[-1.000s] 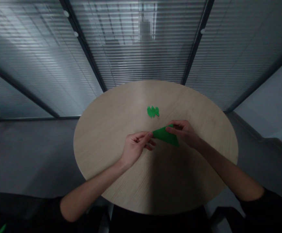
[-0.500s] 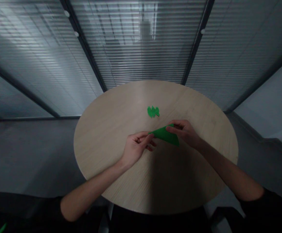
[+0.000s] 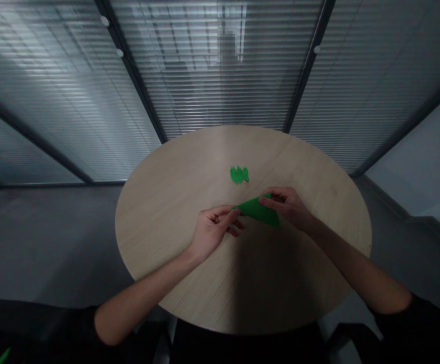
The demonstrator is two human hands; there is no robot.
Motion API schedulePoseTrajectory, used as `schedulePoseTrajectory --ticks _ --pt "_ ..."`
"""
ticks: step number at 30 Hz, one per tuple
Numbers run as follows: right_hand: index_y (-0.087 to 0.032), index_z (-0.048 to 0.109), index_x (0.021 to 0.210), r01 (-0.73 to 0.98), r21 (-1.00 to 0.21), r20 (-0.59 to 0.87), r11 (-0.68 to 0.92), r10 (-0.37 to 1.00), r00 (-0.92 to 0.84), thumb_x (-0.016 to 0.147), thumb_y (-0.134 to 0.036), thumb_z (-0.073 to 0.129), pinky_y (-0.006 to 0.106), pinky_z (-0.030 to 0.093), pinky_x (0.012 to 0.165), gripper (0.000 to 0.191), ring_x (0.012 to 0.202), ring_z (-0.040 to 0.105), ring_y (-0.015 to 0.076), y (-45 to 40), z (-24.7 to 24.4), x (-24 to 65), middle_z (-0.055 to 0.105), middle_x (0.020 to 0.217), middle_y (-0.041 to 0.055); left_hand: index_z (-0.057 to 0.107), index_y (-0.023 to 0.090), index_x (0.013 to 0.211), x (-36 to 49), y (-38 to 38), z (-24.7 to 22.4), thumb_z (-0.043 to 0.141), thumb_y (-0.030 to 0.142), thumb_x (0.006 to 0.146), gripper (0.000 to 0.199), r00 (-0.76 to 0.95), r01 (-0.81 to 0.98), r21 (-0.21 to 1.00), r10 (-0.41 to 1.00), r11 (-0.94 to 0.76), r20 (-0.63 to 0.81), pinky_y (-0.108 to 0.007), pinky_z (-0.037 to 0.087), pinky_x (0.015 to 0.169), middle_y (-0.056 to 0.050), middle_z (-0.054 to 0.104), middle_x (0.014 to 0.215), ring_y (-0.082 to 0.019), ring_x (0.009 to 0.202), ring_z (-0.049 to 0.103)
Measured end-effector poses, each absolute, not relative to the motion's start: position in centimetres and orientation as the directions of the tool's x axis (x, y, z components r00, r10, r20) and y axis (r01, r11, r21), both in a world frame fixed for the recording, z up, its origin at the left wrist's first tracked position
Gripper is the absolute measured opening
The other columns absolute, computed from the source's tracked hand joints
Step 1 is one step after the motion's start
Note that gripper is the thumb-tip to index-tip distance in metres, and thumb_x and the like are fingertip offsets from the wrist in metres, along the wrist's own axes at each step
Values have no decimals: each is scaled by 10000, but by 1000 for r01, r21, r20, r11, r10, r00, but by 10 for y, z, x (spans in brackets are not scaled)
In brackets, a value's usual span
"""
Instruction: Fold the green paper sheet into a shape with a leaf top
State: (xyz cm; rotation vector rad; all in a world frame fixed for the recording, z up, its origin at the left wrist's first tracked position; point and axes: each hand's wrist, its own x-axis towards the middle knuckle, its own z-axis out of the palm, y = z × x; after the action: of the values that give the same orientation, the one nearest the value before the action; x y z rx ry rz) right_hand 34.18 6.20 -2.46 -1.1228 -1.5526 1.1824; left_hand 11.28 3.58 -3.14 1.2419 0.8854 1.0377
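Note:
A green folded sheet of paper (image 3: 258,210), roughly triangular, is held above the table between my two hands. My left hand (image 3: 216,227) pinches its narrow left corner between thumb and fingers. The upper right edge is gripped by my right hand (image 3: 286,206), thumb on the near face and fingers behind. The lower right corner hangs free. Just beyond the paper, several small green leaf-shaped pieces (image 3: 239,174) lie side by side on the tabletop.
The round wooden table (image 3: 167,192) stands against glass panels with blinds (image 3: 227,96). A dark shadow falls across its near side. Dark chair parts show below the front edge, and a small green item (image 3: 3,356) is at the bottom left.
Almost nothing differs. The lower right corner of the green paper has shifted up very slightly; both hands keep their hold in the same place.

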Motion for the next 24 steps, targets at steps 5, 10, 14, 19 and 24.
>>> schedulePoseTrajectory --ticks 5,10,14,19,24 --pt "-179 746 780 159 -974 121 159 967 -223 788 -478 785 250 346 520 301 580 502 121 63 -26 342 612 660 0 761 125 877 113 36 -33 728 477 887 354 290 -147 989 956 2 42 -227 577 503 -68 741 695 -149 580 698" --pt "-174 721 753 164 -974 119 157 968 -219 778 -486 785 244 340 512 319 561 482 111 63 -26 341 586 640 -11 754 114 867 112 38 -34 695 477 903 370 290 -125 992 957 19 19 -229 573 509 -71 734 681 -141 561 684" --pt "-176 712 732 171 -970 133 172 967 -217 789 -481 768 241 324 504 315 563 469 109 63 -24 340 565 635 -13 757 123 856 111 38 -35 664 475 923 370 291 -103 995 956 -5 35 -232 571 517 -79 741 703 -144 579 689" --pt "-181 682 689 177 -969 136 175 968 -209 782 -491 756 243 302 490 332 543 433 104 63 -22 338 516 601 -24 746 129 858 112 39 -35 668 481 927 368 299 -117 993 953 -10 45 -228 568 502 -73 738 693 -139 559 680" --pt "-180 694 724 172 -972 121 158 971 -206 788 -497 749 246 301 493 328 551 433 107 63 -22 338 529 615 -22 745 126 902 112 38 -35 701 454 916 331 302 -115 993 952 -16 50 -228 586 509 -69 741 705 -144 570 691"
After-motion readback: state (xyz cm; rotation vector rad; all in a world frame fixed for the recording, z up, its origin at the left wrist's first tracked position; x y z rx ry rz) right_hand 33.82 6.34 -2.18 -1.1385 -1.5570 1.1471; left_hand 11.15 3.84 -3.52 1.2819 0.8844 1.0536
